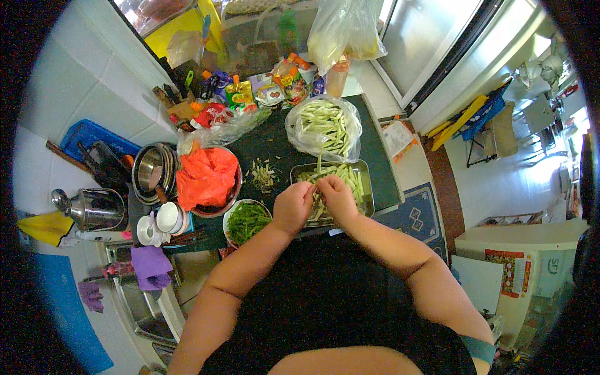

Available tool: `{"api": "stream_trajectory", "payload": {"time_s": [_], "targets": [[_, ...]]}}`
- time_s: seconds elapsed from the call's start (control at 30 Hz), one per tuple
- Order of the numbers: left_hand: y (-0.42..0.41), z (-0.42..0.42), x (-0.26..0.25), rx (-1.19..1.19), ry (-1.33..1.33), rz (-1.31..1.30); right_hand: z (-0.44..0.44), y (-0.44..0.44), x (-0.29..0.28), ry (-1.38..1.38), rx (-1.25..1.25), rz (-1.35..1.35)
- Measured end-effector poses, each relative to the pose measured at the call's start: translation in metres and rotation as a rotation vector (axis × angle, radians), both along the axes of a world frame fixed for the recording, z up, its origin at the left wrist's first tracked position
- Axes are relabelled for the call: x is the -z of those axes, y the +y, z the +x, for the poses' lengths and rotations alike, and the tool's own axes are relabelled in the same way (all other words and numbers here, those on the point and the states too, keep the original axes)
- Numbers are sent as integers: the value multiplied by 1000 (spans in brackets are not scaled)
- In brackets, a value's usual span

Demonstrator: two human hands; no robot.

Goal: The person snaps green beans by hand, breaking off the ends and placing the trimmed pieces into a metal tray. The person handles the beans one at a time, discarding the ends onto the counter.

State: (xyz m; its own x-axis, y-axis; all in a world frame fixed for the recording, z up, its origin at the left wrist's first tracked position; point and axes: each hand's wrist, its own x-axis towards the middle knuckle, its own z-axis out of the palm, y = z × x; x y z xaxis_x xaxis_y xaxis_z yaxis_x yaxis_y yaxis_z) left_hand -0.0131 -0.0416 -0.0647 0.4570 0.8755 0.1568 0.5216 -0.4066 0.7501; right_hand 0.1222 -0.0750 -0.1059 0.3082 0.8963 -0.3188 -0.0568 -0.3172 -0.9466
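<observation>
My left hand and my right hand meet over a rectangular metal tray, fingertips together on a pale green bean that sticks up between them. Cut or snapped bean pieces lie in the tray. Just beyond it, a clear plastic bag holds many long green beans. Small trimmed scraps are heaped on the dark countertop left of the tray. A white bowl of green vegetable pieces stands beside my left hand.
A red plastic bag sits in a large bowl at the left, near stacked metal bowls and small white bowls. Seasoning pouches line the back. A clear bag hangs above. The sink lies at the lower left.
</observation>
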Motion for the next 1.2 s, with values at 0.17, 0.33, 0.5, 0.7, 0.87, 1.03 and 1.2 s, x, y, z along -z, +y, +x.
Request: {"api": "stream_trajectory", "payload": {"time_s": [0.17,0.33,0.5,0.7,0.87,1.03,1.2], "targets": [[24,-24,19,-163,-15,-246,41,12,-14,387,320,-6],[60,-62,46,-260,213,-86,60,14,-24,564,388,58],[62,-30,62,73,160,-379,55,14,-30,581,371,55],[13,35,34,423,139,-409,47,13,-22,588,337,58],[3,37,34,509,372,-410,47,5,-26,-148,203,252],[8,42,68,439,112,-431,71,18,-36,-267,101,171],[53,57,74,288,476,-267,92,14,9,-114,-26,-178]]}}
